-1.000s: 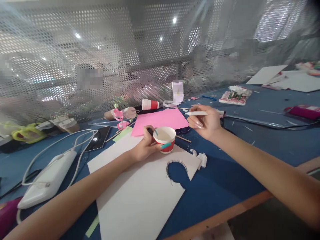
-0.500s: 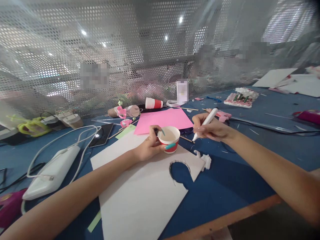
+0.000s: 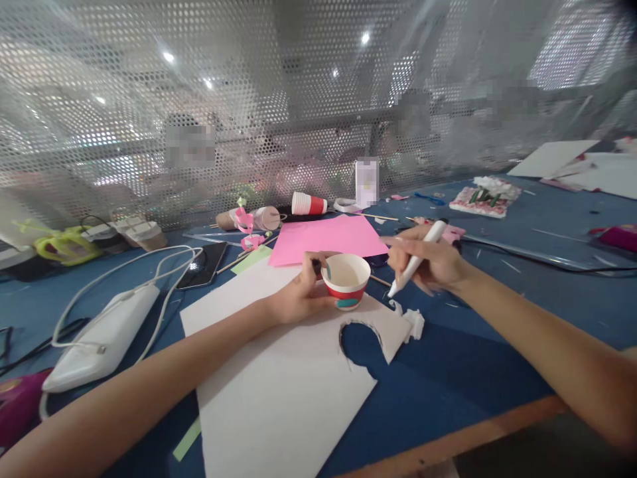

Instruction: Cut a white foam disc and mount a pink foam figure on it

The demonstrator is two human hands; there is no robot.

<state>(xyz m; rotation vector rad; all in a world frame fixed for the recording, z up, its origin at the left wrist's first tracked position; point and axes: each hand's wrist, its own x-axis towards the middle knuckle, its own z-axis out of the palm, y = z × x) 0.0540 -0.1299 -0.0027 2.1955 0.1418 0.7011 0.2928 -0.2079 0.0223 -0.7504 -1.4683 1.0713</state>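
Cup and pen have shifted: versus half a second ago, the red-and-white round paper cup [image 3: 347,283] sits slightly further right over the board, and the slim white pen with a dark end [image 3: 411,271] has its tip lower. Left hand [image 3: 302,290] grips the cup, thumb on the outer wall, a finger over the rim inside; small dark item at its fingers, unclear. Right hand [image 3: 428,255] pinches the pen, tip tilted down-left, apart from the cup.

Cup is upright over the thick white sheet of board [image 3: 263,405], behind its curved cut-out; can't tell whether its base touches. Crumpled white scrap [image 3: 414,325] lies at the board's corner, near the pen tip, on the blue desk [image 3: 438,398].

Step in hand looks like steadying the cup and positioning the pen. Next move, if marking, calls for a still cup and the tip brought leftward.
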